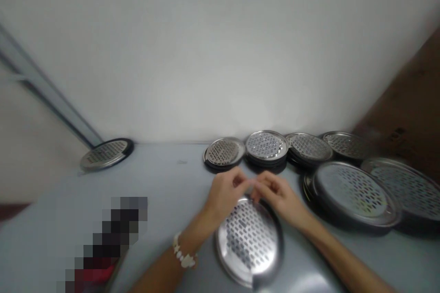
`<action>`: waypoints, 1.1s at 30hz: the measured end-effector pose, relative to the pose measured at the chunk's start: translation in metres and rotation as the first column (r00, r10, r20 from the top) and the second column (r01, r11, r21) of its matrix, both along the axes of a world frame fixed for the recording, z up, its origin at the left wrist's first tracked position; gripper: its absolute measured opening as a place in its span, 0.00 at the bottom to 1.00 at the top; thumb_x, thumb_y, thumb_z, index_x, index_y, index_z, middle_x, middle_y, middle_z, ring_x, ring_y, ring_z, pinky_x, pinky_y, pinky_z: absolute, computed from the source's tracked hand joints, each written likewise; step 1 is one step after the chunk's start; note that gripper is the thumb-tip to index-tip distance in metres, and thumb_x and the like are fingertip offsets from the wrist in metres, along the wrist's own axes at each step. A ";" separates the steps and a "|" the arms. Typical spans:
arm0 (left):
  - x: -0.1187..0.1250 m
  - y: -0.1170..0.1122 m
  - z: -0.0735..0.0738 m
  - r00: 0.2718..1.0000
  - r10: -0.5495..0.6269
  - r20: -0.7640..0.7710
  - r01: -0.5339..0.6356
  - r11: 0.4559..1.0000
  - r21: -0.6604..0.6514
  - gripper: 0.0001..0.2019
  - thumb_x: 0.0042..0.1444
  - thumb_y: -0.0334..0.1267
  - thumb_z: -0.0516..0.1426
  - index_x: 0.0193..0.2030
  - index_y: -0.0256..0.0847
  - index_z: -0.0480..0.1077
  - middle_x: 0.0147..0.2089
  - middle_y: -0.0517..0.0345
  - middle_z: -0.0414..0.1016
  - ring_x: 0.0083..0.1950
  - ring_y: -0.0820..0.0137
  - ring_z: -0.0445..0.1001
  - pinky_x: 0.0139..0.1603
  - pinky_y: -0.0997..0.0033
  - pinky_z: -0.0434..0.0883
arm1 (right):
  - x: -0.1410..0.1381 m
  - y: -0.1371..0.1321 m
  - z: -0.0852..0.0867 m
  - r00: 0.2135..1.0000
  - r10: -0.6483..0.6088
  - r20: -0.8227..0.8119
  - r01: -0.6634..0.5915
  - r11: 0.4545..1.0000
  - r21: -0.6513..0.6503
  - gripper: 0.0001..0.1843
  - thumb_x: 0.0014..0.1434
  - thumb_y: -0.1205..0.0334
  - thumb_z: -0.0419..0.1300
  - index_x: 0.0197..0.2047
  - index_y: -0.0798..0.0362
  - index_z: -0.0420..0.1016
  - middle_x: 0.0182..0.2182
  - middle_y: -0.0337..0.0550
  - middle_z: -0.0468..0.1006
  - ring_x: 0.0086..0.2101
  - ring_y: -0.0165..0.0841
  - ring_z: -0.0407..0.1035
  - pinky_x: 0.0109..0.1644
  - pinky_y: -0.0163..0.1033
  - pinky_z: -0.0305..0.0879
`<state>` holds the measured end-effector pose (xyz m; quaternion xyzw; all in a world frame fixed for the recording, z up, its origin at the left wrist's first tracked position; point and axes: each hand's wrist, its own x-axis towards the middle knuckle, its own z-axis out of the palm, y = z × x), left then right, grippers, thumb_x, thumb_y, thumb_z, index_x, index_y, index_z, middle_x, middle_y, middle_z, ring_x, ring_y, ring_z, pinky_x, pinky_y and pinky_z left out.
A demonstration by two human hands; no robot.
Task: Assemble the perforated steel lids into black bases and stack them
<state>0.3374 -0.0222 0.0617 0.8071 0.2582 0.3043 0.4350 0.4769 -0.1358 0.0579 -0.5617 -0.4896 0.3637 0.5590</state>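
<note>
- My single view looks from my head, forward and down.
- Near below it are my left hand [225, 192], right hand [280, 194] and table [165, 183]; wall [220, 55] ahead.

Eight perforated metal discs [252, 238] show their faces, along with two bare hands [223, 192] and one white bracelet [179, 252].

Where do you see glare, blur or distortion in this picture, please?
Head view: glare whitens parts of the nearest perforated disc and the table beside it; head view: the far-right disc stack looks blurred and stretched toward the frame edge.
</note>
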 end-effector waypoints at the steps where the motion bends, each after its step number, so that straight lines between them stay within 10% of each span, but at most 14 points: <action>1: 0.000 0.000 0.000 1.000 -0.010 0.004 0.010 1.000 -0.018 0.11 0.57 0.40 0.64 0.26 0.38 0.72 0.25 0.62 0.75 0.29 0.72 0.72 0.33 0.73 0.68 | 0.000 0.000 0.000 1.000 -0.004 -0.004 0.004 1.000 0.000 0.18 0.65 0.45 0.60 0.37 0.53 0.72 0.26 0.38 0.79 0.28 0.31 0.74 0.35 0.36 0.69; 7: 0.000 0.005 0.006 0.955 -0.263 0.135 0.294 0.898 -0.328 0.06 0.56 0.37 0.62 0.33 0.36 0.74 0.33 0.54 0.82 0.36 0.67 0.80 0.42 0.67 0.75 | 0.006 0.003 0.002 0.997 -0.068 -0.043 0.071 0.996 0.058 0.18 0.63 0.44 0.62 0.35 0.52 0.72 0.25 0.37 0.78 0.27 0.32 0.74 0.36 0.38 0.71; 14: 0.000 0.005 0.004 1.000 -0.022 -0.012 0.021 0.999 -0.032 0.05 0.52 0.37 0.65 0.28 0.40 0.78 0.29 0.58 0.81 0.32 0.68 0.77 0.38 0.69 0.73 | 0.000 0.001 -0.002 0.996 0.027 -0.082 -0.025 0.999 0.024 0.18 0.63 0.45 0.62 0.36 0.51 0.67 0.25 0.36 0.79 0.26 0.30 0.72 0.33 0.37 0.69; 20: -0.002 0.008 0.008 0.969 -0.246 0.035 0.248 0.953 -0.176 0.03 0.52 0.33 0.64 0.28 0.38 0.78 0.33 0.55 0.83 0.37 0.66 0.80 0.44 0.67 0.76 | 0.004 0.001 -0.002 0.998 0.004 -0.063 0.000 0.998 0.059 0.17 0.65 0.46 0.61 0.36 0.52 0.68 0.25 0.36 0.78 0.27 0.30 0.72 0.36 0.37 0.69; 26: 0.000 0.007 0.002 0.999 -0.040 -0.036 0.042 0.998 0.056 0.04 0.52 0.35 0.65 0.28 0.40 0.79 0.30 0.57 0.82 0.33 0.67 0.78 0.40 0.68 0.74 | 0.003 -0.001 -0.003 0.998 0.016 0.069 -0.017 1.000 0.013 0.17 0.67 0.47 0.58 0.35 0.52 0.69 0.25 0.37 0.78 0.26 0.30 0.73 0.34 0.36 0.69; 33: -0.003 0.013 0.006 0.980 -0.182 -0.083 0.181 0.983 -0.026 0.04 0.54 0.34 0.64 0.30 0.40 0.81 0.32 0.57 0.83 0.34 0.67 0.79 0.38 0.71 0.74 | 0.001 0.000 -0.003 0.997 -0.017 0.078 0.014 0.999 0.039 0.16 0.67 0.47 0.58 0.36 0.52 0.69 0.26 0.37 0.78 0.27 0.30 0.73 0.35 0.36 0.69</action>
